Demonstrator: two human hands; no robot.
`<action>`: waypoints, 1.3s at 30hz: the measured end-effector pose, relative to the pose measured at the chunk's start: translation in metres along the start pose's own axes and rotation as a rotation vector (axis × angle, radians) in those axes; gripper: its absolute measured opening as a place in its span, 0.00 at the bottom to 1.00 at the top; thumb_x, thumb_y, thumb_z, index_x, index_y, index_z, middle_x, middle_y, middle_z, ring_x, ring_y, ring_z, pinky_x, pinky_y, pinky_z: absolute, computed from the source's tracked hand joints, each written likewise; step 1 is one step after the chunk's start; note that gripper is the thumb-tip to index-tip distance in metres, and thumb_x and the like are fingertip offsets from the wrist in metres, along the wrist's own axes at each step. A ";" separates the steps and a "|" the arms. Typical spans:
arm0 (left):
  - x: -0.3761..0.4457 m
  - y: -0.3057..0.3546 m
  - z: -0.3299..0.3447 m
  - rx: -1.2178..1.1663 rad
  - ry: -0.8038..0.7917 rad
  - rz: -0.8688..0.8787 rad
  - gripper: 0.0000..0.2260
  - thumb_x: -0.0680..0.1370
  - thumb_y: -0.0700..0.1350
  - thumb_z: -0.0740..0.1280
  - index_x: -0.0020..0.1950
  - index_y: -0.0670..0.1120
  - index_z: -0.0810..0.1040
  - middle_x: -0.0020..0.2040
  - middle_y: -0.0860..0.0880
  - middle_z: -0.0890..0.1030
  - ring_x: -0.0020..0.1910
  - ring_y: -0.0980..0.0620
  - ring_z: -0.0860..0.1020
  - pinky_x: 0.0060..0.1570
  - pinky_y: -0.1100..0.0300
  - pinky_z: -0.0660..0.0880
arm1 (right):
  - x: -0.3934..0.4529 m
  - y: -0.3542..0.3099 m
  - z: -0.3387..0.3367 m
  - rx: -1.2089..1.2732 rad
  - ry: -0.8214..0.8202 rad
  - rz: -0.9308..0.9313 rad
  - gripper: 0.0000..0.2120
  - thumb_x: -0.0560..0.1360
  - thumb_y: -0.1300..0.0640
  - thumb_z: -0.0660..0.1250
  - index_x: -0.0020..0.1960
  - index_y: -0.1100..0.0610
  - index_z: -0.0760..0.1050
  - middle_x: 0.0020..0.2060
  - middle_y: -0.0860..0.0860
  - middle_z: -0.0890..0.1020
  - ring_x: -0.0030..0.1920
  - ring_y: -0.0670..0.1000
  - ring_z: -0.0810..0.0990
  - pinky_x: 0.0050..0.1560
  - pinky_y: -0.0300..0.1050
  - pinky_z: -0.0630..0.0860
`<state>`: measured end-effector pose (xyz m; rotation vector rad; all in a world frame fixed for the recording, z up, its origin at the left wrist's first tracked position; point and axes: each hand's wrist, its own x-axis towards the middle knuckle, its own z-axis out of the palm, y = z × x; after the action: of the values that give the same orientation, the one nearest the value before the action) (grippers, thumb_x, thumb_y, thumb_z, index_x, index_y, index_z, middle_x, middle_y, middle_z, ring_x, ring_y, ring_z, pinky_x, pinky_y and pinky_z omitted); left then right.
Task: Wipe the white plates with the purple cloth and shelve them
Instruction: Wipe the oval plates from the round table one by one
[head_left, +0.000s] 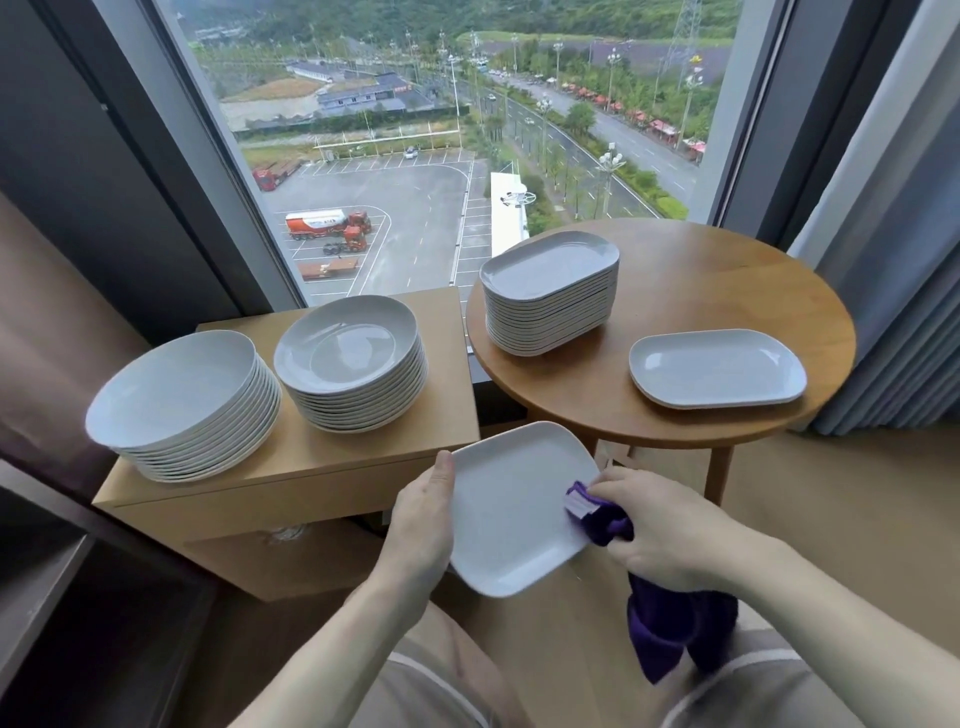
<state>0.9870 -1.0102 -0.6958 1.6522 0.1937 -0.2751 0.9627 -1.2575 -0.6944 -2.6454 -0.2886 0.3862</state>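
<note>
My left hand (423, 525) gripped the near-left edge of a rectangular plate (514, 509), thumb on its rim, held over my lap. My right hand (670, 530) clutched the purple cloth (670, 623), bunched and pressed to the plate's right edge. The plate tilted toward me, its long axis running from near-left to far-right. One plate (717, 369) lay alone on the round table (675, 415) beside a tall stack (550, 296); two round stacks (358, 358) sat on the cabinet (322, 467). By my reckoning most of the job remained.

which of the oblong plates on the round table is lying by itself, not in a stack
The single oblong plate near the round table's right edge. It lies alone on the wood, apart from the tall stack of oblong plates to its left.
</note>
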 end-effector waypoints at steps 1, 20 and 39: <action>-0.001 0.000 0.001 -0.005 -0.010 0.003 0.21 0.86 0.58 0.55 0.57 0.50 0.84 0.48 0.51 0.89 0.46 0.53 0.87 0.41 0.64 0.80 | 0.002 0.005 -0.001 0.012 0.021 0.015 0.21 0.73 0.54 0.66 0.65 0.46 0.77 0.59 0.35 0.74 0.56 0.45 0.76 0.58 0.43 0.76; -0.011 -0.012 0.019 0.011 -0.026 -0.079 0.19 0.87 0.53 0.55 0.49 0.46 0.82 0.36 0.55 0.87 0.34 0.61 0.83 0.34 0.68 0.76 | -0.013 -0.050 0.027 0.148 -0.002 -0.274 0.12 0.71 0.53 0.65 0.54 0.43 0.73 0.56 0.37 0.73 0.55 0.44 0.72 0.56 0.43 0.74; -0.018 -0.004 0.022 0.007 -0.063 0.013 0.24 0.85 0.57 0.57 0.53 0.40 0.83 0.47 0.43 0.88 0.45 0.47 0.85 0.45 0.55 0.78 | 0.000 -0.026 0.012 0.158 0.156 -0.011 0.18 0.70 0.54 0.65 0.60 0.47 0.77 0.57 0.35 0.74 0.54 0.45 0.75 0.54 0.44 0.77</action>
<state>0.9676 -1.0305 -0.6967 1.6489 0.1351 -0.3177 0.9553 -1.2295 -0.6929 -2.5008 -0.2130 0.1886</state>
